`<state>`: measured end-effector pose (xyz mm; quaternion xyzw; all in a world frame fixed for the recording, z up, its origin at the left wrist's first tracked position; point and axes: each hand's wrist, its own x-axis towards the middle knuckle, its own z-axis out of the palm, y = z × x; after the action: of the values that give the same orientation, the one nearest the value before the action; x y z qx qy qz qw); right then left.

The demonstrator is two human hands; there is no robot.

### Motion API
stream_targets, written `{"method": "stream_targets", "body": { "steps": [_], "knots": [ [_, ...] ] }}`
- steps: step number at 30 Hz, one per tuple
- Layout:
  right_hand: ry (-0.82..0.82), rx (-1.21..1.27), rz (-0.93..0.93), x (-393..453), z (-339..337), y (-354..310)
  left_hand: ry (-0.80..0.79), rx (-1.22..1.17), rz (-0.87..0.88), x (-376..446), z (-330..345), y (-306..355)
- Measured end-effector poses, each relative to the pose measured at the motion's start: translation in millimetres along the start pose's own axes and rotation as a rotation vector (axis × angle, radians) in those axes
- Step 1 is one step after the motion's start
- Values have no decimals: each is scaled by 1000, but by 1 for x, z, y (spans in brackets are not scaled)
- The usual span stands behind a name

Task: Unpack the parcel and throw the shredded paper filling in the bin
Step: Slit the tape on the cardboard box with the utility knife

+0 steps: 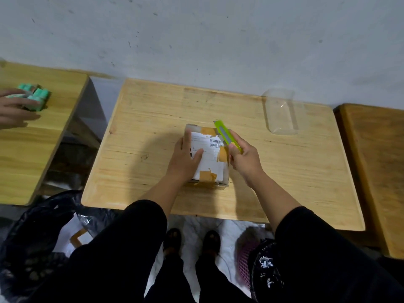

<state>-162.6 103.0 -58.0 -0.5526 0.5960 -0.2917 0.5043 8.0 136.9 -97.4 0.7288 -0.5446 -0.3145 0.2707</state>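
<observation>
Sitting mid-bench (153, 119) on pale wood, the boxy parcel (209, 158) is all glossy tape and a torn white label. Left hand (185, 158) presses flat on top; right hand (244, 158) grips a lime-green plastic cutter (225, 134) at its edge.

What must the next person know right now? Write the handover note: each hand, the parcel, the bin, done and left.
Left hand: flat on the parcel, steadying it.
Right hand: grips the green utility knife at the parcel's right edge.
Parcel: mid-table, still taped, label up.
Bin bag: on the floor, lower left, already holding some scrap.
Done: knife positioned at the parcel.
Left: cut the tape, open, unpack, bin the shredded paper.
</observation>
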Motion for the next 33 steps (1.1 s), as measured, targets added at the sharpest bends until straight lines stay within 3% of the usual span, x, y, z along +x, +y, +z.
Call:
{"method": "stream_targets", "body": {
  "steps": [8, 17, 33],
  "knots": [
    [66, -374, -100, 2, -8, 6, 11, -5, -4, 1, 1, 0],
    [-133, -918, -305, 26, -30, -3, 20, -9, 0, 1, 2, 1],
    [-600, -1088, -438, 126, -40, -74, 38, 25, -39, -2, 2, 4]
  ]
}}
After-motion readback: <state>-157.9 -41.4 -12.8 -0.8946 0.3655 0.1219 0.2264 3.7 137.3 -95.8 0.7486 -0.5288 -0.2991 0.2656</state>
